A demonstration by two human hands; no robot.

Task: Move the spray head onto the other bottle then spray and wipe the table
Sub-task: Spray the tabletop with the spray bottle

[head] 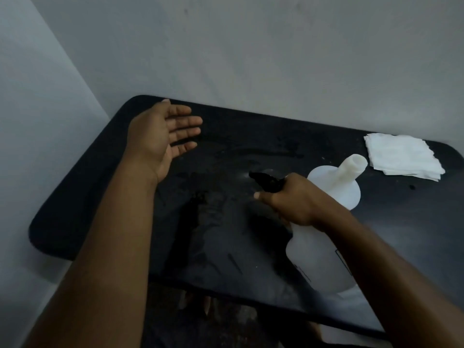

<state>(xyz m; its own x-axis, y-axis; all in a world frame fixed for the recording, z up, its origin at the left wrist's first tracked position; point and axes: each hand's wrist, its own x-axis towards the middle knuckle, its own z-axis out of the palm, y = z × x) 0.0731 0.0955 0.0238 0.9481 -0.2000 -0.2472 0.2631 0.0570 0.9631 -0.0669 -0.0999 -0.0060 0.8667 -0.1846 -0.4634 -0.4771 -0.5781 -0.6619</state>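
Observation:
My right hand point(292, 200) grips the neck of a white translucent bottle point(319, 262) fitted with the black spray head point(267, 181), whose nozzle points left over the black table point(82, 197). One finger rests by the trigger. Behind it a second white bottle point(339, 182) stands uncapped, its open neck toward the wall. My left hand point(164, 136) hovers open above the table's far left part, palm turned right, fingers spread. A folded white paper towel point(404, 156) lies at the far right corner. Wet streaks show on the table's middle.
The table sits in a corner, with a grey wall point(251, 59) behind and another on the left. A small dark speck point(412, 187) lies near the towel. The floor shows below the near edge.

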